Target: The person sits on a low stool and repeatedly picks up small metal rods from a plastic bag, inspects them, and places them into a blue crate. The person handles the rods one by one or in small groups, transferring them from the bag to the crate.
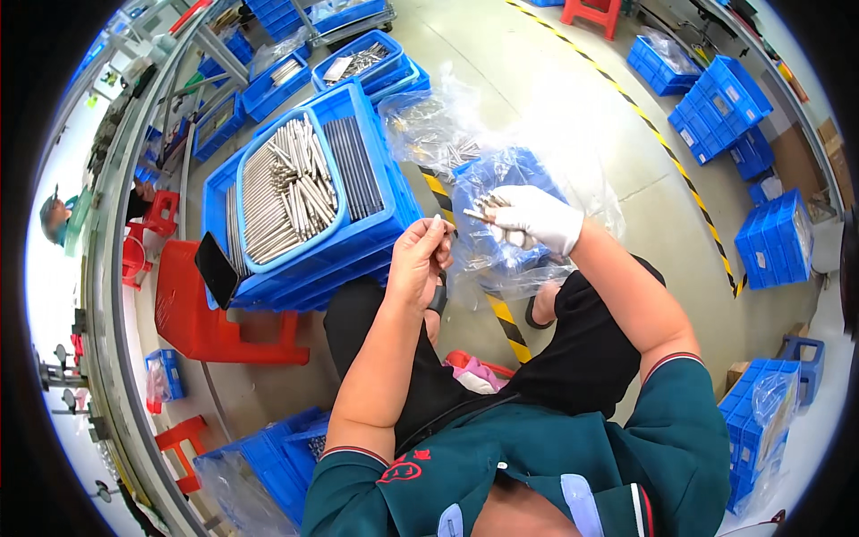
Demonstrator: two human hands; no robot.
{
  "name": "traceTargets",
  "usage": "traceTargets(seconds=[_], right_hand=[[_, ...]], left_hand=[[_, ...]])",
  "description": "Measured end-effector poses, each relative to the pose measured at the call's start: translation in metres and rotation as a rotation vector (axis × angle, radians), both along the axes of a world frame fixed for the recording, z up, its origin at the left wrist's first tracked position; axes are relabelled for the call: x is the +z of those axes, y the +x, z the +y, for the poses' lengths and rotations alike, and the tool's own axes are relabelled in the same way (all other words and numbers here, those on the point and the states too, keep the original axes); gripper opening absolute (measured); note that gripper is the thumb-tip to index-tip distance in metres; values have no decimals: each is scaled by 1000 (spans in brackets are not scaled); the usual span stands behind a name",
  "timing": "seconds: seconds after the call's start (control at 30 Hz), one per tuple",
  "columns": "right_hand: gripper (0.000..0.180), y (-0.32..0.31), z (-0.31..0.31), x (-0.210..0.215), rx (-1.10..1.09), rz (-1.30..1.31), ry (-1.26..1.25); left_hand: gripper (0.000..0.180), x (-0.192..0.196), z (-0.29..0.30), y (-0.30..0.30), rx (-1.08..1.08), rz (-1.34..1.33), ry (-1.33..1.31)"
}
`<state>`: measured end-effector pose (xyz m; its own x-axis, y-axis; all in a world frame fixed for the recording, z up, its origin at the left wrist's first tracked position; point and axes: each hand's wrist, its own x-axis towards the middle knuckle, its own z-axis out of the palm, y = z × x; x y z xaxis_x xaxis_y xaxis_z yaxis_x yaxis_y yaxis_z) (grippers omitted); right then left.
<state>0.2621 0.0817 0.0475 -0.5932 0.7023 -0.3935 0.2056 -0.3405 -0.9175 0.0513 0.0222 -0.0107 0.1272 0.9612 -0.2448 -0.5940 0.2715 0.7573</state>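
Note:
My left hand (419,258) is bare, with thumb and fingertips pinched together beside the right edge of the blue crate. What they pinch, if anything, is too small to make out. My right hand (537,220), in a white glove, is closed around a bunch of short metal pins (484,208) whose ends stick out toward my left hand. Below it stands a blue bin lined with a clear plastic bag (472,255). To the left, a light-blue tray (341,192) full of silvery metal rods (284,183) rests on the stacked blue crates (394,201), with dark rods (353,166) beside it.
A black phone-like slab (217,270) leans at the crate's left corner. The crates stand by a red stool (201,300). Another clear bag (434,125) holds loose metal pieces. Blue crates (723,100) are stacked at the right, beyond black-and-yellow floor tape (658,121).

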Motion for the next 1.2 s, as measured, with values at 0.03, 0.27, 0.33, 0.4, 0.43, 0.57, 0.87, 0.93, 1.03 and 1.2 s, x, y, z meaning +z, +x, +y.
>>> traceTargets(seconds=[0.03,0.27,0.33,0.4,0.43,0.57,0.87,0.93,1.03,1.2], right_hand=[[16,-5,-6,3,41,-50,53],[22,-27,-8,-14,40,-219,689],[20,-28,-5,-17,40,-236,766],[18,-28,-4,-15,69,-265,789],[19,-28,-4,-14,76,-297,823],[22,-30,-8,-12,84,-377,908],[20,-26,-13,-10,69,-356,833],[19,-27,-14,-11,62,-337,804],[20,-23,-12,-12,59,-326,823],[22,-9,-3,-3,89,-234,772]], left_hand=[[19,-1,-2,-1,1,-29,7],[16,-5,-1,-4,-20,-205,-56],[15,-6,0,-4,-23,-220,-54],[14,-7,0,-5,-21,-218,-56],[13,-7,1,-5,-17,-212,-52],[11,-12,5,-6,-4,-177,-17],[11,5,3,-1,36,101,16],[12,3,2,-2,29,96,24],[13,5,3,-3,107,179,64],[15,10,2,-3,179,264,146]])
